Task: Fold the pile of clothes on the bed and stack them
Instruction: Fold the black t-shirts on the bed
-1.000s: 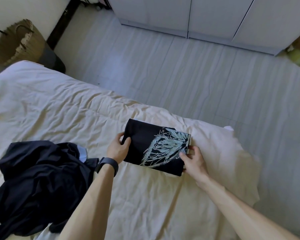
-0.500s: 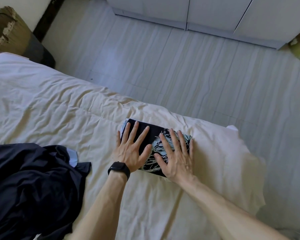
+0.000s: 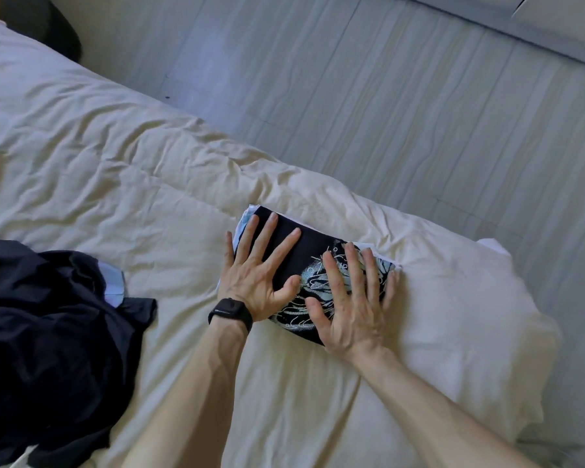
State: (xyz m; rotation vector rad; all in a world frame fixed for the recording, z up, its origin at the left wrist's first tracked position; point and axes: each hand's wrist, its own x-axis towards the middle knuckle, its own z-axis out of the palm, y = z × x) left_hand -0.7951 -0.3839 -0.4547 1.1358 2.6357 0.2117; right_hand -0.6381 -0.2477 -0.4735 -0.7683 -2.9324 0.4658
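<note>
While the unfolded pile point(image 3: 48, 349) lies well to the left of my hands, dark and crumpled on the bed point(image 3: 132, 157), the step in hand is flattening the folded shirt point(image 3: 318, 253). My left hand point(image 3: 254, 282), a watch point(image 3: 231, 314) at its wrist, lies flat with fingers spread on the shirt's plain half. A pale edge point(image 3: 245, 219) shows from under the shirt by its fingertips, so I judge another garment sits below. My right hand point(image 3: 352, 312) is likewise flat and spread, over the printed half, gripping nothing. To do this well I would press evenly through both palms and sweep outward from the middle. That should set the folds square without dragging the shirt off what lies beneath on this soft bedding.
</note>
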